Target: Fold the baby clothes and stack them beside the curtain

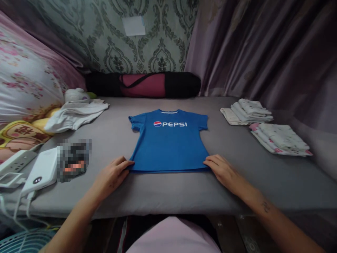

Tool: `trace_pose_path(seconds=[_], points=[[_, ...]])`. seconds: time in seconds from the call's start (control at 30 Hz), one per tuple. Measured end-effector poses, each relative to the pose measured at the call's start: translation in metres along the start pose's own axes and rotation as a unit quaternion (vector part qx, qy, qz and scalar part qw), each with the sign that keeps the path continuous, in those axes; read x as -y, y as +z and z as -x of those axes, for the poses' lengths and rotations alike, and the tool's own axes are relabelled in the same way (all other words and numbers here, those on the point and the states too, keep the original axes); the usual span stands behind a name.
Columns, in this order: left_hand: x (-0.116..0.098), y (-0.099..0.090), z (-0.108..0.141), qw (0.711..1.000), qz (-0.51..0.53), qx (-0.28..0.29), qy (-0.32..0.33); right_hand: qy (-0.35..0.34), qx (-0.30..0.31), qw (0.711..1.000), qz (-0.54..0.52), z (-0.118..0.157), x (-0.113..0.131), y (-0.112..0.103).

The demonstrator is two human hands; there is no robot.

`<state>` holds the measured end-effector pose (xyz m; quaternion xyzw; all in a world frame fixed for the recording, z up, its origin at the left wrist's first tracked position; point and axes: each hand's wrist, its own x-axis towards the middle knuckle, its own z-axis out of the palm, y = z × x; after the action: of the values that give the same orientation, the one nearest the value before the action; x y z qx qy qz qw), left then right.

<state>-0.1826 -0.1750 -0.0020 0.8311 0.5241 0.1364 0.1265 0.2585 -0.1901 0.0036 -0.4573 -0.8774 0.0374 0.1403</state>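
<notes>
A blue T-shirt (171,144) with a white PEPSI print lies spread front side up on the grey bed sheet (168,193), its collar pointing away from me. My left hand (116,172) pinches the left corner of the bottom hem. At the right corner of the same hem, my right hand (219,170) is closed on the fabric between thumb and fingers. Both sleeves stick out to the sides, the left one a little crumpled.
Two stacks of folded clothes (281,138) (249,111) lie at the right. Left are a loose white garment (76,114), a power bank (42,168), a power strip (17,161) with cables and a blurred-out object (73,160). A black and maroon long bag (143,84) rests along the wall.
</notes>
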Motion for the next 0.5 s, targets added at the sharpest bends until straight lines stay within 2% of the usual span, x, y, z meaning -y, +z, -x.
trace_pose_path(seconds=[0.23,0.5], points=[[0.004,-0.005,0.001,1.0,-0.005,0.017,0.022,0.008,0.044,0.999,-0.015,0.002,0.0,-0.012],[-0.005,-0.007,-0.003,0.996,-0.011,0.019,0.082,0.024,0.075,0.996,-0.039,0.006,-0.008,-0.014]])
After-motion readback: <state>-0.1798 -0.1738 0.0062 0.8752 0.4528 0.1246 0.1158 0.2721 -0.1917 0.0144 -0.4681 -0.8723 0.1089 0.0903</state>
